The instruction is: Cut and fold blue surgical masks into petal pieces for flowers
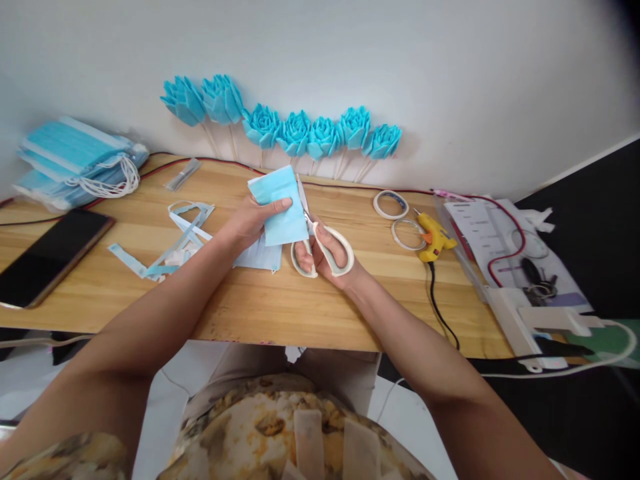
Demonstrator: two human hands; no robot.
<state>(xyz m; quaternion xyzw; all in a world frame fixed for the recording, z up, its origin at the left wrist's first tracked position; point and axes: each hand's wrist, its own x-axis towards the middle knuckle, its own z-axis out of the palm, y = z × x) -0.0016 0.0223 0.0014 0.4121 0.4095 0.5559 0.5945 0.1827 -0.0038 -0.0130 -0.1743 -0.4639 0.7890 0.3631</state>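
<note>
Between the thumb and fingers of my left hand [257, 217] is a blue face mask piece [283, 223], a flat rectangle held up above the table. My right hand [333, 257] has its fingers through the white handles of a pair of scissors [334, 248]. The scissor blades point away from me along the right edge of the blue piece; whether that edge lies between them I cannot tell. Beneath my left hand, another pale blue mask piece [260, 259] lies on the table, partly covered. Cut blue and white strips [185, 233] lie in a tangle left of my forearm.
Several blue flowers on sticks [295, 133] lean against the wall. A mask stack [75, 157] and a phone [53, 257] are at the left. Tape rolls [390, 205], a yellow glue gun [435, 238], papers [500, 233] and a white power strip [520, 327] occupy the right side.
</note>
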